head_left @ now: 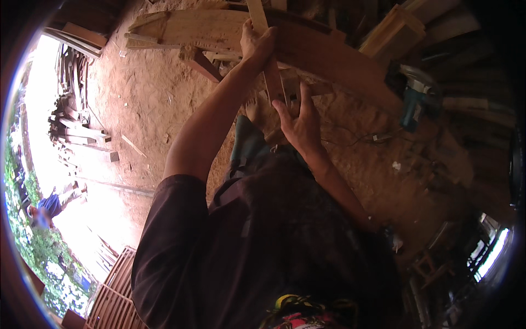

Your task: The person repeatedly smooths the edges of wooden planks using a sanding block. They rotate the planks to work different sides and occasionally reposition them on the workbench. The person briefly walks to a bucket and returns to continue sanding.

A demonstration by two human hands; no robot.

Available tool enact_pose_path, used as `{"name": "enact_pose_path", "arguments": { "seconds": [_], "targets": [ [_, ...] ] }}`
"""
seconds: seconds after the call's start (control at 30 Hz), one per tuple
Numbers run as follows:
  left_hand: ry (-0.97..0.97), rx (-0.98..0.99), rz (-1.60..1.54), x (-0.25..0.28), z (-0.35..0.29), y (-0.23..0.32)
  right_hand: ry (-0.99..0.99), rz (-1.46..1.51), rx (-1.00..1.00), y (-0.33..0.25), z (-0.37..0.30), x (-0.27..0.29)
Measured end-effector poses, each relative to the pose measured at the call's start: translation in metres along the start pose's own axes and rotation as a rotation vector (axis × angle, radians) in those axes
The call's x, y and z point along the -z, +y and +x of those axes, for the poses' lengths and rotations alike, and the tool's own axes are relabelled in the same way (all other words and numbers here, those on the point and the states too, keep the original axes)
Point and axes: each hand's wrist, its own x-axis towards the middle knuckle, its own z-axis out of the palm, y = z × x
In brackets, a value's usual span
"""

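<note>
A flat wooden strip point(274, 82) slants across the edge of a long wooden workbench point(203, 30). My left hand point(257, 46) is closed around its upper part, over the bench. At the strip's near end is my right hand point(301, 123), with thumb and forefinger stretched apart and the thumb tip close to the strip's edge. Whether that thumb presses on the wood I cannot tell. The other right fingers are partly hidden. A teal circular saw point(413, 101) rests at the bench's right end, apart from both hands.
Stacked boards point(394, 33) lie behind the bench at the right. A thin cord point(356, 137) trails over the earth floor point(142, 88). Scrap wood point(82, 131) is heaped at the left. In the bright area at far left is another person point(52, 205). A slatted wooden piece point(112, 290) stands lower left.
</note>
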Motion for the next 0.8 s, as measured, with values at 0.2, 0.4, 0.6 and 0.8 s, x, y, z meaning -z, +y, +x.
{"name": "enact_pose_path", "arguments": {
  "seconds": [0.2,0.4,0.6,0.8],
  "targets": [
    [-0.050,0.055,-0.117,0.002,0.010,-0.013,-0.100,-0.026,-0.193,-0.029,0.019,0.005],
    [-0.010,-0.055,0.029,0.002,0.019,-0.017,-0.011,-0.097,-0.015,-0.018,0.010,0.004],
    [-0.044,-0.006,0.029,-0.004,0.014,-0.017,-0.033,-0.057,-0.118,-0.014,0.020,0.001],
    [-0.010,-0.047,0.182,0.006,0.016,-0.011,-0.318,-0.146,-0.333,0.043,-0.106,0.015]
  ]
}}
